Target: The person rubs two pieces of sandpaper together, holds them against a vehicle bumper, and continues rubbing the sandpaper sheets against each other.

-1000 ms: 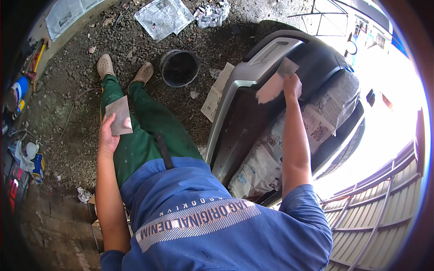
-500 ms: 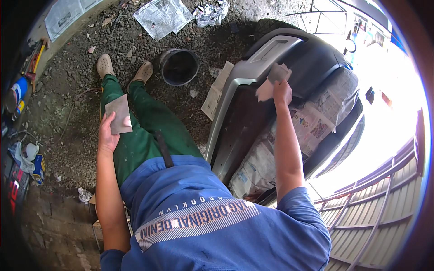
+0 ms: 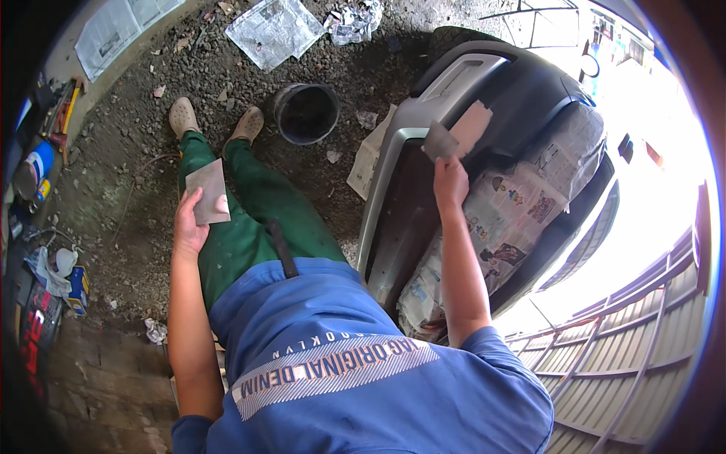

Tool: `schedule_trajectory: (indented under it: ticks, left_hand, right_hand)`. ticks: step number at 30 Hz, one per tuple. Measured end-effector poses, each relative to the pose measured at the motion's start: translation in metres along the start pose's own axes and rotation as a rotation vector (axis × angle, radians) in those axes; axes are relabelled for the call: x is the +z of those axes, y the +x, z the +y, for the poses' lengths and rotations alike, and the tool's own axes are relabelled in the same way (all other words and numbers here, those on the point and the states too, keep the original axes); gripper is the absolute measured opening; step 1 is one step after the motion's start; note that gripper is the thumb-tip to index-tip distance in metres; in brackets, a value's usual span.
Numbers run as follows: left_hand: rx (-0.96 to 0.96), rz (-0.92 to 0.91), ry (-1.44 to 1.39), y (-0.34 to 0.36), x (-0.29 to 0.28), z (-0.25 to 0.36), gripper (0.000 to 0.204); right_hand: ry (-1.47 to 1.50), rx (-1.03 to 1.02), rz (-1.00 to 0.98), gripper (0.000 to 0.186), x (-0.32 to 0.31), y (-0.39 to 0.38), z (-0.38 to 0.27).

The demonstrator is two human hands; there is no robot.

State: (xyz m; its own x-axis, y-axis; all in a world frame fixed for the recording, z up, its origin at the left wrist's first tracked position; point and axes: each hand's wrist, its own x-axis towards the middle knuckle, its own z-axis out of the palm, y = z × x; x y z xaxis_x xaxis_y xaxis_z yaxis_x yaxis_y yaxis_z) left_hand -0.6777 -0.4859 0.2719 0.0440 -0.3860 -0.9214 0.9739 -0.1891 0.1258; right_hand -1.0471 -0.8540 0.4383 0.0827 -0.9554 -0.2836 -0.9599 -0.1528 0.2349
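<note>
Gravelly dirt ground (image 3: 128, 151), black bucket (image 3: 305, 113), newspaper sheets (image 3: 274, 30), scattered tools (image 3: 53, 113)

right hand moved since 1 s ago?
Yes. The right hand with its spreader slid left along the bumper, off the pale filler patch toward the bucket.

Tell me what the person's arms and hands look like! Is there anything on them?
Both forearms are bare, and the left hand and right hand wear no gloves. Short blue sleeves of a T-shirt cover only the upper arms. No watch or rings show.
</note>
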Motion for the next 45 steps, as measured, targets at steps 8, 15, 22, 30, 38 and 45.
schedule_trajectory:
  ticks: [8,15,22,30,38,45]
  left_hand:
    - [0.063,-0.045,0.207,-0.013,0.043,0.062,0.032]
    - [0.197,-0.503,0.714,-0.101,0.163,0.146,0.025]
    - [0.193,-0.92,1.166,-0.188,0.269,0.159,0.029]
    - [0.209,-1.207,1.514,-0.268,0.281,0.095,0.028]
    - [0.11,-1.306,1.664,-0.316,0.208,0.023,0.029]
    - [-0.017,-1.341,1.788,-0.349,0.117,-0.023,0.033]
  right_hand:
    - [1.039,0.278,-0.354,0.023,-0.01,-0.114,-0.068]
    - [1.634,0.235,-0.292,0.024,-0.091,-0.17,-0.137]
    - [1.85,0.178,0.082,0.031,-0.153,-0.239,-0.155]
    - [2.038,0.243,0.402,0.033,-0.146,-0.355,-0.146]
    - [2.129,0.374,0.603,0.032,-0.113,-0.481,-0.152]
    - [2.175,0.609,0.842,0.029,-0.057,-0.575,-0.175]
